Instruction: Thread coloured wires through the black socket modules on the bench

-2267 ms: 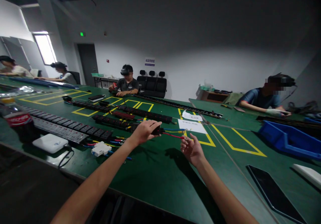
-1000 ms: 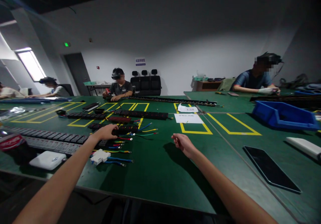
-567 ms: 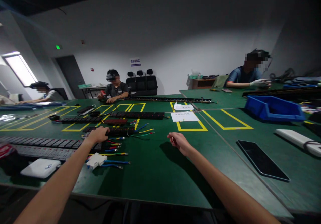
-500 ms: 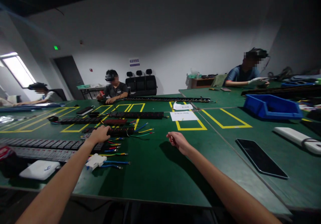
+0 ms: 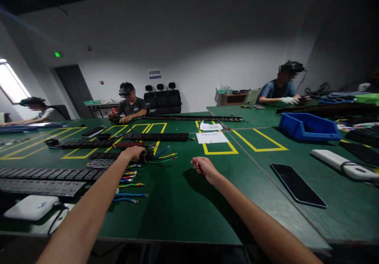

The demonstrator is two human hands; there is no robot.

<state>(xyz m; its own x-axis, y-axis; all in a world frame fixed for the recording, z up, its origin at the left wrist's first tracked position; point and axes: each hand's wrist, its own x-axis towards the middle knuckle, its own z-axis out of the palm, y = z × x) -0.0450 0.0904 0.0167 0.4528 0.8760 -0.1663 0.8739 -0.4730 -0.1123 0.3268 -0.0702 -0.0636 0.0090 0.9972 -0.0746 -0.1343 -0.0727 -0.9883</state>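
Note:
My left hand (image 5: 135, 154) is closed over the right end of a black socket strip (image 5: 147, 157), near where blue, yellow and green wires (image 5: 164, 156) with metal lugs come out. Its fingertips are partly hidden. My right hand (image 5: 203, 167) is held over the green table (image 5: 177, 201) with its fingers curled together and nothing visible in them. Below my left hand lie grey and black socket strips (image 5: 44, 174), with more lugged wires (image 5: 132, 184) sticking out to the right. Further back are a dark red strip (image 5: 134, 144) and a long black strip (image 5: 160, 137).
White paper sheets (image 5: 212, 138) lie beyond my right hand. On the right are a blue bin (image 5: 309, 128), a phone (image 5: 297, 185) and a white device (image 5: 340, 164). A white box (image 5: 32, 207) stands front left. Several people sit around the tables, one wearing white gloves (image 5: 289, 100).
My left hand has moved right along the black strip to its wired end. The view has shifted slightly right. My right hand keeps nearly the same pose.

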